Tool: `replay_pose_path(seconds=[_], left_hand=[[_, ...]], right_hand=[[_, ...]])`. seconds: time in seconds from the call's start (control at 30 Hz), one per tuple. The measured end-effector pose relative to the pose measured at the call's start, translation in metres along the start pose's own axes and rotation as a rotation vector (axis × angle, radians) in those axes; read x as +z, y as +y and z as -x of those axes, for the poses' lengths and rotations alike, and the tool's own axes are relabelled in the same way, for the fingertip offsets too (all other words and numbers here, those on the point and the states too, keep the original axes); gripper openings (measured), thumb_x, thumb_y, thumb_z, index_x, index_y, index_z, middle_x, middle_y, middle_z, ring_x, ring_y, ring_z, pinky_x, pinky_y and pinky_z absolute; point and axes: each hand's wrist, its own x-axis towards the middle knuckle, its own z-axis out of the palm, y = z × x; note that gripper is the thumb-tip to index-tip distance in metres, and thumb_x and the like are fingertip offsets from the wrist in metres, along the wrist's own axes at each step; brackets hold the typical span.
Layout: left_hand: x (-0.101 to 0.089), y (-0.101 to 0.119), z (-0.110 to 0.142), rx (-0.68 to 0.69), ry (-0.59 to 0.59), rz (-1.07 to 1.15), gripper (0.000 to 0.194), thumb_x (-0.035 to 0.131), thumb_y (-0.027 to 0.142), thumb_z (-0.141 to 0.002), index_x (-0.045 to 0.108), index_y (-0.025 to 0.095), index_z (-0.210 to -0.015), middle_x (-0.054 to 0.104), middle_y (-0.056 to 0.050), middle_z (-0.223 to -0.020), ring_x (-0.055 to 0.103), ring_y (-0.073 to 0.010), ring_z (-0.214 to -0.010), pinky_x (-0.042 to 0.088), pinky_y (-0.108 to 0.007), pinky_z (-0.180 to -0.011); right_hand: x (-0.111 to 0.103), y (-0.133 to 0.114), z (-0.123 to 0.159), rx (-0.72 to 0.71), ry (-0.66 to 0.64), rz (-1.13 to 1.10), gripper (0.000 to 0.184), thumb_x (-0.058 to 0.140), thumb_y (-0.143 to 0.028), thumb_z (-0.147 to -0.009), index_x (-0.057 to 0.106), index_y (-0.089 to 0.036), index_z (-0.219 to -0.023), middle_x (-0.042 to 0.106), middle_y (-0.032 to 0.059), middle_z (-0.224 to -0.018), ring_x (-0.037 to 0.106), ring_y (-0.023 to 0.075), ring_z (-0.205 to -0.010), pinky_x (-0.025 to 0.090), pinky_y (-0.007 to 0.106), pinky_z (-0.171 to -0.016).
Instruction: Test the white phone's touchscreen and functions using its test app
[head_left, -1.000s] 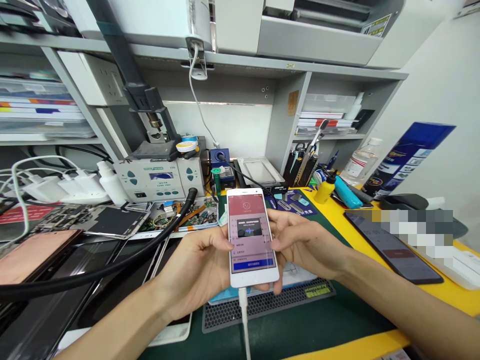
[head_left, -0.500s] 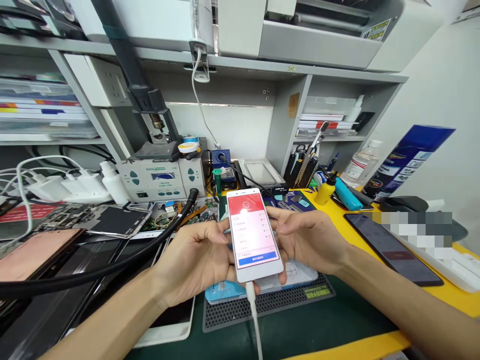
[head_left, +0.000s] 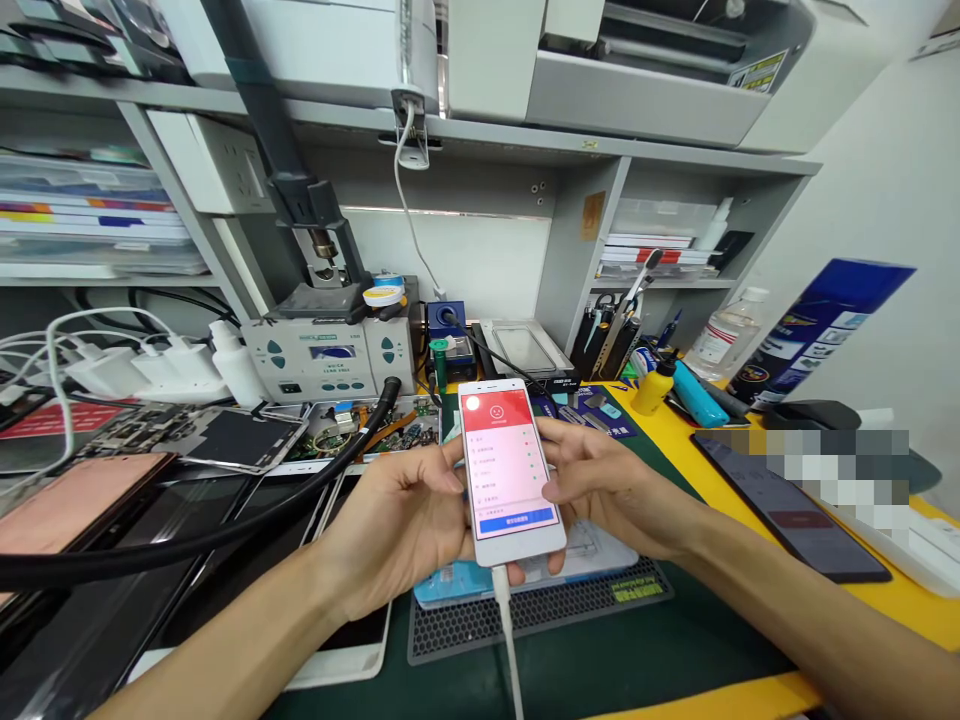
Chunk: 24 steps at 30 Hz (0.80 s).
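We find, nearest to us, a white cable (head_left: pixel 508 640) running up to the lower end of the white phone (head_left: pixel 514 465), below the fingers of both hands. A snag on this cable could twist or strain the plug.

The phone is held, tilted and screen up, between the left hand (head_left: pixel 411 515) and the right hand (head_left: pixel 611 490): fingers curl beneath it from both sides. The left thumb (head_left: pixel 446 480) lies at the left edge; the right thumb (head_left: pixel 566 487) lies over the right edge of the lit screen. Whether that thumb presses we cannot tell; an unintended touch could register there. We judge the hold light, so a tug could let the phone slip.

Directly beneath the fingers lie a blue-and-white packet (head_left: pixel 450 588) and a perforated mat (head_left: pixel 465 638), which would take a fall. Just beyond the left fingers, a black hose (head_left: pixel 247 542) could catch a swinging wrist. Farther past them, loose circuit boards (head_left: pixel 414 432) could be disturbed by a dropped phone. Well beyond the right fingers, a yellow bottle (head_left: pixel 654 390) could topple if a sleeveless forearm swept forward.
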Motion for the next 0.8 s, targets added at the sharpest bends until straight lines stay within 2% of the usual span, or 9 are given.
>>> replay_pose_path(seconds=[0.23, 0.67, 0.8], left_hand=[[-0.0013, -0.0005, -0.0004, -0.022, -0.013, 0.011, 0.071, 0.045, 0.017, -0.068, 0.043, 0.009, -0.139, 0.063, -0.023, -0.122, 0.064, -0.0437, -0.102, 0.049, -0.051, -0.076], [-0.0035, -0.0013, -0.0015, -0.016, -0.038, 0.012, 0.067, 0.043, 0.016, -0.070, 0.045, 0.009, -0.137, 0.063, -0.022, -0.121, 0.064, -0.0414, -0.103, 0.051, -0.052, -0.077], [-0.0032, -0.0015, -0.0021, -0.009, -0.004, -0.022, 0.067, 0.043, 0.015, -0.070, 0.046, 0.011, -0.137, 0.058, -0.023, -0.128, 0.062, -0.0403, -0.104, 0.051, -0.052, -0.076]], right_hand=[[0.0050, -0.0008, 0.0012, -0.006, 0.054, 0.050, 0.066, 0.067, -0.012, -0.072, 0.048, -0.022, -0.135, 0.067, 0.0118, -0.121, 0.071, 0.0159, -0.070, 0.059, 0.026, -0.049], [0.0030, 0.0033, -0.0001, -0.044, 0.051, -0.017, 0.062, 0.059, -0.016, -0.074, 0.048, -0.022, -0.135, 0.071, 0.0102, -0.110, 0.067, 0.0156, -0.061, 0.057, 0.029, -0.045], [0.0038, 0.0034, 0.0001, -0.047, 0.077, 0.004, 0.057, 0.059, -0.015, -0.074, 0.054, -0.019, -0.130, 0.072, 0.0086, -0.102, 0.066, 0.0145, -0.065, 0.057, 0.028, -0.054]])
